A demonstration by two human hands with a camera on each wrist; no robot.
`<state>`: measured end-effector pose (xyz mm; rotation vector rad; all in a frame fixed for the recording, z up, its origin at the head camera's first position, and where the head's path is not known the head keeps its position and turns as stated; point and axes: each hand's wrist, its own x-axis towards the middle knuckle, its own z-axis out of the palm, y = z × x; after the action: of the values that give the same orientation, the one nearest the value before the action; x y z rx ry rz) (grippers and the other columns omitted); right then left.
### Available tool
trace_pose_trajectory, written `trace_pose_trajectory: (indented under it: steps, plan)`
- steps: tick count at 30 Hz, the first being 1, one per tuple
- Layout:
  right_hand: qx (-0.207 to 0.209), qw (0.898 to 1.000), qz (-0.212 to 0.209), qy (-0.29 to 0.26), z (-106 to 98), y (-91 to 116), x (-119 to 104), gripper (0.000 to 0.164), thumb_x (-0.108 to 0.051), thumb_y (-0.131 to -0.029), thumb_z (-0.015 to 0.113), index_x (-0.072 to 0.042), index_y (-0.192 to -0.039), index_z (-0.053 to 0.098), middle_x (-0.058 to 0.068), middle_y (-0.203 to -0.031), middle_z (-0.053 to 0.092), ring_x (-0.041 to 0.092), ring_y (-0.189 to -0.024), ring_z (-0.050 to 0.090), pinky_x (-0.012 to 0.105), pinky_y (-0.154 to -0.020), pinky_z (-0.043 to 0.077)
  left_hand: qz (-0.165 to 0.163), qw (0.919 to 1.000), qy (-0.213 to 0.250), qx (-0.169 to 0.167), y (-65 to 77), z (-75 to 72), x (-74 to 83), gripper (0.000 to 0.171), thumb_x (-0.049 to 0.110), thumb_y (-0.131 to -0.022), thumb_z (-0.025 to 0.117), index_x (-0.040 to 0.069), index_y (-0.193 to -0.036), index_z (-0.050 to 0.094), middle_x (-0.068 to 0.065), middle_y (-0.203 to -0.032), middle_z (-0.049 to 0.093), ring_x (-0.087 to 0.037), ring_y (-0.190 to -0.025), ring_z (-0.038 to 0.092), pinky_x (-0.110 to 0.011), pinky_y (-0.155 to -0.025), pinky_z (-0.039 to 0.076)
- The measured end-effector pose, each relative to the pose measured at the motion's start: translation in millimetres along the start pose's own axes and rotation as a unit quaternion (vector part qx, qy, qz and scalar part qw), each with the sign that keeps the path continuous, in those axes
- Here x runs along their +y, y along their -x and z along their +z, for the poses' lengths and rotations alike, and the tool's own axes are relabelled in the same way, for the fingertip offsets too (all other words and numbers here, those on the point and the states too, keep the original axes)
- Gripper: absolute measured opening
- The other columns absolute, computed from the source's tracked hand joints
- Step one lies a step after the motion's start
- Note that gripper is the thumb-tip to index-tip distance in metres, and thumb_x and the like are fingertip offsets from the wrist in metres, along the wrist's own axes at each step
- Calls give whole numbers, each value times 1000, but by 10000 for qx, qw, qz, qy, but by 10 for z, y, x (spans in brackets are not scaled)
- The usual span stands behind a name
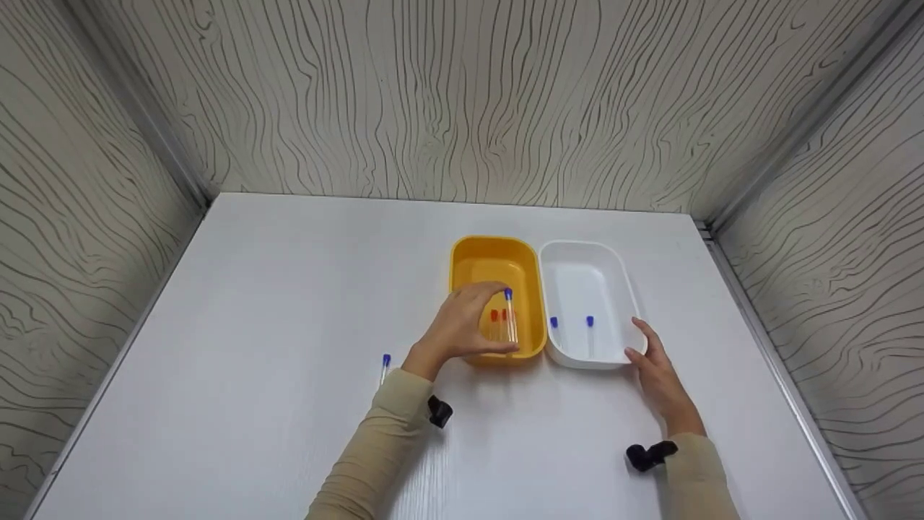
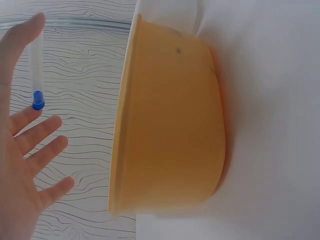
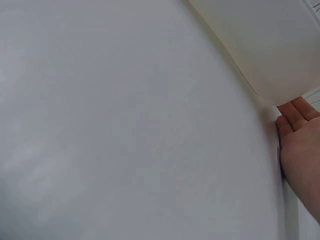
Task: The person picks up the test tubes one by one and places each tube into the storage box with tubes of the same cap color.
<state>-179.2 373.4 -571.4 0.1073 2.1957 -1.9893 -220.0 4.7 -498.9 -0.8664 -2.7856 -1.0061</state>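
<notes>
Over the yellow tub, my left hand pinches a blue-capped test tube by its two ends between thumb and index finger. In the left wrist view the tube spans from thumb to fingertip, and the other fingers are spread. Inside the yellow tub are red-capped tubes, partly behind the held one. My right hand grips the near right corner of the white tub, thumb at the rim. Two blue-capped tubes stand out in the white tub.
Another blue-capped tube lies on the white table, left of my left forearm, its lower end hidden by the sleeve. The two tubs stand side by side. Wood-patterned panels enclose the table at the back and sides.
</notes>
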Motion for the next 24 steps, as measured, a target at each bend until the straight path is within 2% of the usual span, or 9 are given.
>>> trace_pose_trajectory:
  steps: [10,16,24]
  plan:
    - [-20,9999,-131,-42,-13,-2,20,68,-11,-99,49,-18,-155,11,3,-163,-22,27,-151,-21,51,-124,-9,278,9987,-355,-240,-100,91,95,91,67,-72,70,19,-144,41,2,-148,48,-18,-140,42,-46,-120,32]
    - [-39,9998,-171,-23,-18,-3,28,67,-12,-99,49,-19,-155,11,4,-163,-20,29,-151,-19,48,-125,-7,174,9983,-386,-400,-172,177,184,89,66,-73,69,21,-144,40,3,-148,48,-18,-140,42,-44,-118,34]
    - [-77,9999,-73,92,-10,15,27,68,-15,-100,48,-20,-155,8,1,-163,-23,26,-151,-21,37,-127,-3,38,9965,-515,-654,-294,321,316,90,69,-73,67,21,-145,39,4,-148,48,-17,-139,43,-43,-119,34]
